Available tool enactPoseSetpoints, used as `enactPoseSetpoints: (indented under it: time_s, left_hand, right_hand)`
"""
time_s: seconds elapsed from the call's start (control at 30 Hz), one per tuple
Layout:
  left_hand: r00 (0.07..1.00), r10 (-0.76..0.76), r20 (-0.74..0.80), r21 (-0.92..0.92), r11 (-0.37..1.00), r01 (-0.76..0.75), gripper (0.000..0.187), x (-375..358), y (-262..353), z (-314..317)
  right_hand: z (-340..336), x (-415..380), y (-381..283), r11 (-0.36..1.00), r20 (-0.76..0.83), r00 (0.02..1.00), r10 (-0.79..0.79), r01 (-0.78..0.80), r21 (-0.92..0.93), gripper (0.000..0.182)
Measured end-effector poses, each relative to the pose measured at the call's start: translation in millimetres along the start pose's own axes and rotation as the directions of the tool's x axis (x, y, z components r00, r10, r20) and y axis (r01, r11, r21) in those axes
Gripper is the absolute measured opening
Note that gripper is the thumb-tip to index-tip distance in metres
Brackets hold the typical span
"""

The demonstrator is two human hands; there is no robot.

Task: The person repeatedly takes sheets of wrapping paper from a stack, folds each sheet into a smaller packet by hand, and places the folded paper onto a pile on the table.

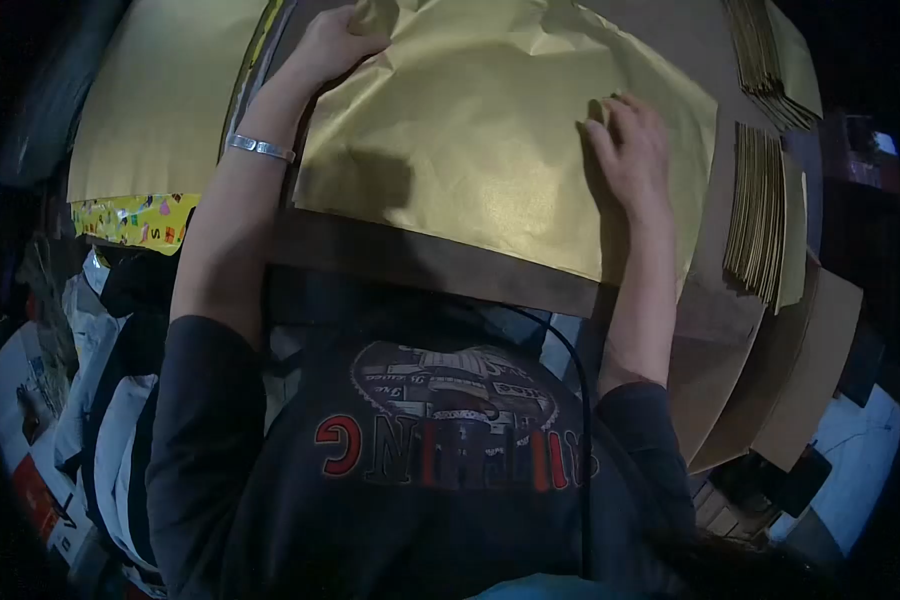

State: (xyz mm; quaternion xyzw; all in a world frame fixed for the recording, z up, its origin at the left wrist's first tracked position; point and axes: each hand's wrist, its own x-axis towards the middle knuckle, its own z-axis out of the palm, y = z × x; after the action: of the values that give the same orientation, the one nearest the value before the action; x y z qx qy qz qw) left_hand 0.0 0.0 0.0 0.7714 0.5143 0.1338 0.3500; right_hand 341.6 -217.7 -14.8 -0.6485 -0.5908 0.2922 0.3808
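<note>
In a dim room, a flat brown bench [520, 276] bears one large, creased gold paper sheet [480, 150]. The left hand [332, 45] has its grip pinched on the sheet's upper-left edge; the right hand [635, 160], loosely curled and parted, is over its right side. Rightward: two stacks of folded gold paper [755, 215].

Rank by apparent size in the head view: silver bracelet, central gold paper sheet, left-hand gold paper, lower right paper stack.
Largest to smallest:
1. Central gold paper sheet
2. Left-hand gold paper
3. Lower right paper stack
4. Silver bracelet
</note>
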Motion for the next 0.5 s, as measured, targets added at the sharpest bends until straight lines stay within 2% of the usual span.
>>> enactPoseSetpoints:
  time_s: [0.03, 0.07, 0.1, 0.13, 0.17, 0.23, 0.27, 0.33, 0.4, 0.47, 0.5]
  left_hand:
    - [0.995, 0.017, -0.094, -0.037, 0.999, -0.020, 0.069, 3, -2, 1]
    - [0.978, -0.057, -0.202, 0.198, 0.975, 0.098, 0.068, -14, 32, -4]
    - [0.949, 0.144, -0.281, 0.447, 0.895, -0.003, 0.068, -37, 57, -9]
    - [0.905, 0.313, -0.289, 0.622, 0.779, -0.071, 0.068, -52, 66, -3]
    - [0.858, 0.416, -0.301, 0.480, 0.844, -0.240, 0.071, -57, 51, 11]
    - [0.833, 0.546, -0.090, 0.490, 0.752, -0.440, 0.063, -92, 60, 27]
    - [0.860, 0.466, 0.209, 0.256, 0.823, -0.508, 0.062, -109, 76, 22]
    - [0.708, 0.666, 0.235, 0.343, 0.625, -0.702, 0.063, -139, 74, 43]
    - [0.679, 0.705, 0.204, 0.295, 0.617, -0.729, 0.062, -155, 78, 53]
    - [0.689, 0.664, 0.289, 0.147, 0.681, -0.718, 0.060, -168, 84, 53]
    - [0.685, 0.633, 0.361, 0.134, 0.692, -0.710, 0.055, -171, 86, 54]
  right_hand:
    - [5, -5, -26, 0.783, -0.018, 0.996, -0.083, 0.054, -0.620, 0.036]
    - [24, -6, -23, 0.713, -0.062, 0.975, -0.215, 0.113, -0.692, 0.032]
    - [33, -8, -13, 0.737, -0.099, 0.961, -0.258, 0.129, -0.664, 0.032]
    - [31, -14, -15, 0.736, -0.092, 0.962, -0.258, 0.134, -0.664, 0.032]
    - [18, -16, -18, 0.678, -0.065, 0.973, -0.222, 0.106, -0.728, 0.033]
    - [12, -16, -13, 0.680, -0.051, 0.974, -0.222, 0.117, -0.723, 0.033]
    - [10, -15, -12, 0.690, -0.043, 0.970, -0.241, 0.140, -0.710, 0.032]
    - [12, -19, -23, 0.694, -0.064, 0.970, -0.236, 0.122, -0.710, 0.031]
    - [11, -26, -35, 0.716, -0.042, 0.973, -0.227, 0.137, -0.685, 0.028]
    - [23, -39, -51, 0.731, 0.017, 0.976, -0.217, 0.174, -0.660, 0.024]
    - [29, -48, -59, 0.705, 0.055, 0.969, -0.239, 0.213, -0.676, 0.021]
